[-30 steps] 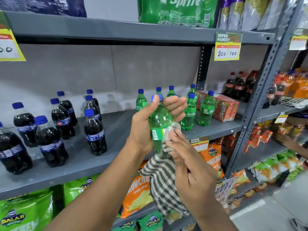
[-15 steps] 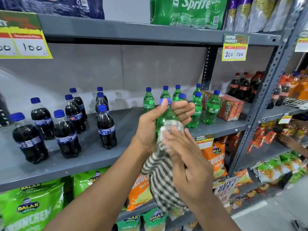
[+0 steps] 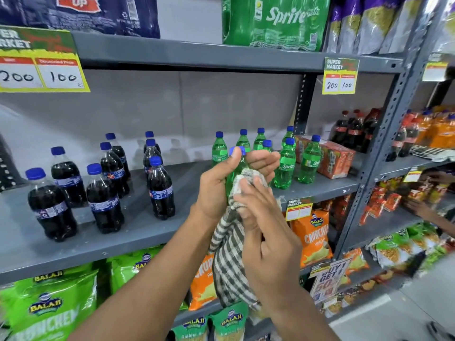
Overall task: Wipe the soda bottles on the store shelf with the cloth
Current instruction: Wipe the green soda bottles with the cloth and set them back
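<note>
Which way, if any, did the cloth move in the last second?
Yes, upward. The cloth under the right hand climbed the held bottle toward its cap, reaching the shelved Sprite bottle's label height.

On the middle shelf (image 3: 73, 244), cola bottles (image 3: 161, 190) stand left, Sprite bottles (image 3: 285, 163) right, cartons (image 3: 330, 158) just right of those. A held bottle (image 3: 235, 168) is in front of the Sprite row. Chip bags (image 3: 311, 237) lie on the shelf below

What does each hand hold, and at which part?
Left hand: green bottle, around its upper body. Right hand: checked cloth, its top end pressed on the bottle.
</note>
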Demonstrator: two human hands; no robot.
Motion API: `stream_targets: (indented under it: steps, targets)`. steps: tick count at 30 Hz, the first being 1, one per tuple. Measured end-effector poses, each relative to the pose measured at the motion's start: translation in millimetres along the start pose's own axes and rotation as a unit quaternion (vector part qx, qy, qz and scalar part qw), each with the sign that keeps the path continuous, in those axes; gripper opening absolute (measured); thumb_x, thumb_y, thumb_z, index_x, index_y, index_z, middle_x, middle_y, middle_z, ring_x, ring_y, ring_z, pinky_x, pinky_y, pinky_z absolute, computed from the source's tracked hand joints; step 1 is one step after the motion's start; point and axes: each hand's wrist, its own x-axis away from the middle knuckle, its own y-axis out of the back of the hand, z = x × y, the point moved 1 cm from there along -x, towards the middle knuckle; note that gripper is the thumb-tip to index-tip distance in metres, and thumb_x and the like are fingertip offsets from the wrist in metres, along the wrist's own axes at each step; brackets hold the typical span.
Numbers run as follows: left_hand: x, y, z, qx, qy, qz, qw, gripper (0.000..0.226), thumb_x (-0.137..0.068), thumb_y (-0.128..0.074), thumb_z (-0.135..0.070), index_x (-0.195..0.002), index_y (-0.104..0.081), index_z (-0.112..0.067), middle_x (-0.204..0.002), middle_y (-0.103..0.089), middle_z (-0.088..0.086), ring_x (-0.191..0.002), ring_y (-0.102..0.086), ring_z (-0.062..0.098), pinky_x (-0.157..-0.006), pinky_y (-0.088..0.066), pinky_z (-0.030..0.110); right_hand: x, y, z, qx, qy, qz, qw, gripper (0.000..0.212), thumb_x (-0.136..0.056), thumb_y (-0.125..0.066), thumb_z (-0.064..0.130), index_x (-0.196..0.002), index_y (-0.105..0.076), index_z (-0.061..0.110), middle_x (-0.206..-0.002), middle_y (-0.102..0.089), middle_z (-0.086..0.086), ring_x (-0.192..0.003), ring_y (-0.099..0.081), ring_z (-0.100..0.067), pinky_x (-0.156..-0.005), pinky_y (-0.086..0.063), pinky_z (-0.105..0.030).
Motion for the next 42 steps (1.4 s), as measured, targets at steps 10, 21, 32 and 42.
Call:
stream_targets:
  steps: [10, 21, 32, 42]
  targets:
    - [12, 0, -7, 0.047, -0.004, 0.006, 0.999, 0.054, -0.094, -0.047, -0.041, -0.113, -0.071, 0.003, -0.123, -0.070, 0.021, -0.124, -0.060, 0.034, -0.113, -0.041, 0.044, 15, 12, 21, -0.149, -0.193, -0.060, 0.968, 0.024, -0.103, -0.058, 0.033, -0.121, -0.071, 0.044, -0.133, -0.067, 0.024, -0.126, -0.063, 0.002, -0.098, -0.049, -0.009]
    - [2, -12, -8, 0.052, -0.019, -0.008, 0.998, 0.053, -0.100, -0.043, -0.041, -0.104, -0.072, 0.003, -0.121, -0.070, 0.023, -0.124, -0.061, 0.036, -0.111, -0.043, 0.044, 10, 21, 16, -0.183, -0.271, -0.116, 0.938, 0.030, -0.098, -0.058, 0.029, -0.111, -0.074, 0.051, -0.120, -0.074, 0.021, -0.117, -0.067, 0.002, -0.092, -0.051, -0.008]
    - [2, -18, -3, 0.009, 0.023, -0.063, 0.998, 0.039, -0.093, -0.055, -0.038, -0.089, -0.079, -0.007, -0.116, -0.074, 0.016, -0.121, -0.064, 0.029, -0.110, -0.044, 0.040, 11, 24, -4, -0.014, 0.036, -0.006, 0.999, 0.030, -0.098, -0.061, 0.006, -0.126, -0.070, 0.007, -0.136, -0.069, -0.003, -0.132, -0.062, -0.020, -0.109, -0.052, -0.040]
    - [12, -17, -2, -0.005, 0.045, -0.074, 0.996, 0.039, -0.097, -0.055, -0.037, -0.094, -0.079, -0.006, -0.126, -0.070, 0.019, -0.131, -0.056, 0.031, -0.111, -0.043, 0.040, 12, 21, 7, 0.130, 0.130, 0.062, 0.981, 0.034, -0.105, -0.045, 0.007, -0.116, -0.077, 0.007, -0.131, -0.068, 0.001, -0.134, -0.059, -0.014, -0.120, -0.039, -0.042]
